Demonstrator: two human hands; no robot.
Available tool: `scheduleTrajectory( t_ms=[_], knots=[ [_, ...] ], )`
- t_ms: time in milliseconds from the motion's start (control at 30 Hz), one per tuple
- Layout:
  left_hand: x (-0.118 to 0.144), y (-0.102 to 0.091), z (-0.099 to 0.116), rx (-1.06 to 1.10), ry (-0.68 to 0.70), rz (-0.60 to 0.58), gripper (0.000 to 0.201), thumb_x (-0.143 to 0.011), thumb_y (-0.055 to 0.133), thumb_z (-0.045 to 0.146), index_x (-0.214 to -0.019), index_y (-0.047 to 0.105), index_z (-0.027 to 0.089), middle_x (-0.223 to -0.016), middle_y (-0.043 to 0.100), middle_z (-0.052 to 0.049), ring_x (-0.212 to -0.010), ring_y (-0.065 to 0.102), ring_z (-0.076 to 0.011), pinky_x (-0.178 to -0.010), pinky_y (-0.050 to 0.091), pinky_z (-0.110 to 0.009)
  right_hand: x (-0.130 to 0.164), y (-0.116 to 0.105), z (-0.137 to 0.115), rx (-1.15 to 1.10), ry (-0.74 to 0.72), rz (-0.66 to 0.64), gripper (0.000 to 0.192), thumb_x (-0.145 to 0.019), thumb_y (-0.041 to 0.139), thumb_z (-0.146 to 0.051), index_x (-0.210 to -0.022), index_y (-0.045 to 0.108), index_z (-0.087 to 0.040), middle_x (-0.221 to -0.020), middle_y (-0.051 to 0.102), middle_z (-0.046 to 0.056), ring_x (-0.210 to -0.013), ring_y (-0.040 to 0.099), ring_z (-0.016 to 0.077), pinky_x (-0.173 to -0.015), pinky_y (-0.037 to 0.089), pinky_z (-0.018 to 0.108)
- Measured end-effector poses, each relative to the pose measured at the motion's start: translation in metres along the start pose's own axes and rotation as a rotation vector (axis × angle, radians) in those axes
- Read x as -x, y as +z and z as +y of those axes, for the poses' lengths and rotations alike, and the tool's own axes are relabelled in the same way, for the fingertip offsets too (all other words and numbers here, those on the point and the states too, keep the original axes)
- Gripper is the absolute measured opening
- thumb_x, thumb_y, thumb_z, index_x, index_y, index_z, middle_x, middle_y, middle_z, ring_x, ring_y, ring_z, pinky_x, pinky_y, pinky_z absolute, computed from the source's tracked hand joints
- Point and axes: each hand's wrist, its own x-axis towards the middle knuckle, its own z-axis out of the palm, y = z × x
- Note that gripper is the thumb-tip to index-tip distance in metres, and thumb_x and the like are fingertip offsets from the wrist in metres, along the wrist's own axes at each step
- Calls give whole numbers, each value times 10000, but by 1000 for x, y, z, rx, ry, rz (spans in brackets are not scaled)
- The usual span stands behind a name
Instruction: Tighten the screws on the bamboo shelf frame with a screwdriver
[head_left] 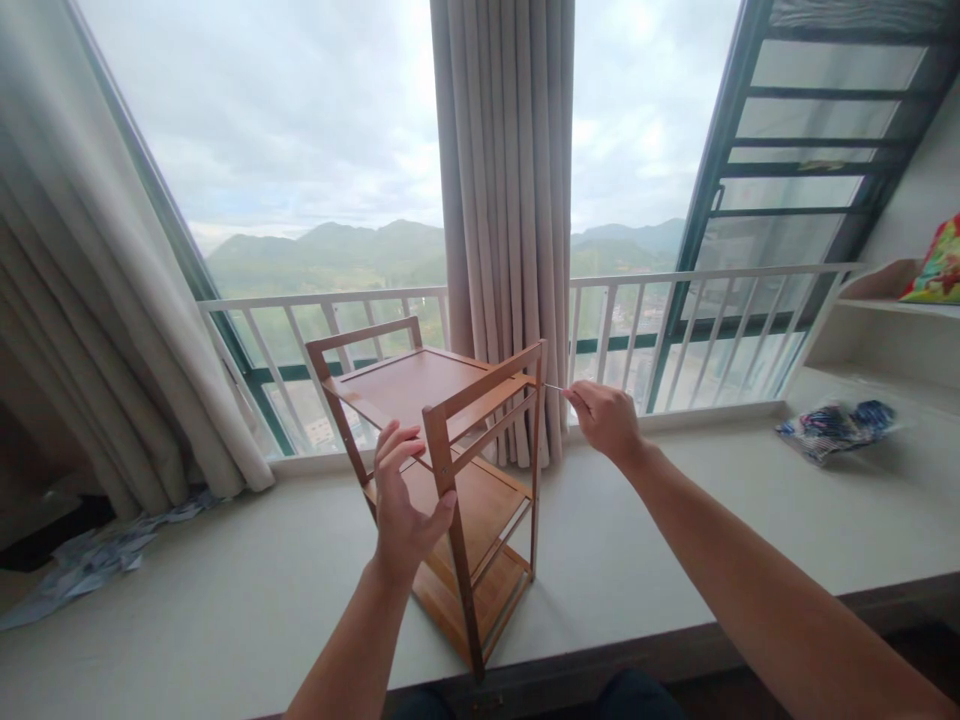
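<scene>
Around: curtain (504,200) hangs centre frame just behind wooden rack (439,470); railing (675,300) w/ window beyond; plastic bag (836,428) mid right; paper scraps (90,560) lower left.
Room: rack stands on pale ledge (675,540), near its front edge (bare ledge both sides).
Left hand (401,510): fingers loosely wrapped on rack's near front post, centre frame.
Right hand (606,418): pinched narrow on thin metal tool (555,388), tip at rack's upper right corner.

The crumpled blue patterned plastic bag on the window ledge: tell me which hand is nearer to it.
Right. The right hand is between the wooden shelf rack and the bag; the left hand grips the rack's front post, farther away.
</scene>
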Motion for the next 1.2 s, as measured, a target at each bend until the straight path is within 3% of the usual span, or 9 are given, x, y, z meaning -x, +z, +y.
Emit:
scheduleTrajectory(
  t_ms=[267, 467, 800, 933, 1067, 1200],
  knots=[
    [2, 0, -1, -6, -44, -15, 576, -935, 689, 561, -1377, 496, 247, -1469, 521, -185, -1607, 332, -388, -1212, 440, -634, 2, 5, 2, -12, 34, -19, 542, -1141, 343, -528, -734, 561, -243, -651, 619, 34, -566, 504, 184, -601, 264, 315],
    [0, -2, 3, -41, -23, -27, 571, -937, 680, 549, -1381, 490, 245, -1451, 537, -180, -1600, 345, -384, -1234, 417, -643, 4, 1, 1, 57, -22, -27, 487, -1151, 334, -476, -821, 597, -231, -762, 648, 50, -619, 535, 179, -596, 247, 318],
    [5, -5, 0, -75, -5, -28, 607, -913, 677, 624, -1352, 492, 248, -1423, 534, -168, -1560, 400, -382, -1199, 446, -626, 9, -4, 7, 14, -105, -23, 453, -1145, 373, -414, -778, 568, -234, -738, 620, 41, -646, 536, 176, -626, 302, 317],
    [5, -4, -3, -57, -5, -24, 631, -908, 674, 655, -1358, 485, 255, -1422, 532, -168, -1560, 401, -385, -1203, 439, -627, 2, -12, 13, -28, -159, -100, 453, -1134, 389, -435, -776, 580, -236, -730, 613, 36, -635, 526, 172, -621, 305, 316],
    [5, -2, -4, -21, 8, -13, 637, -919, 665, 658, -1382, 468, 268, -1413, 528, -164, -1572, 379, -388, -1223, 410, -649, -1, -14, 18, -98, -140, -145, 445, -1131, 380, -439, -772, 556, -244, -694, 582, 21, -609, 501, 168, -625, 327, 309],
    [4, 0, -5, -16, -15, -12, 650, -918, 655, 687, -1384, 464, 277, -1420, 517, -161, -1579, 364, -395, -1233, 396, -651, 3, -9, 15, -98, -111, -102, 425, -1129, 382, -413, -762, 521, -248, -700, 575, 20, -619, 508, 171, -637, 329, 314]
  ],
)
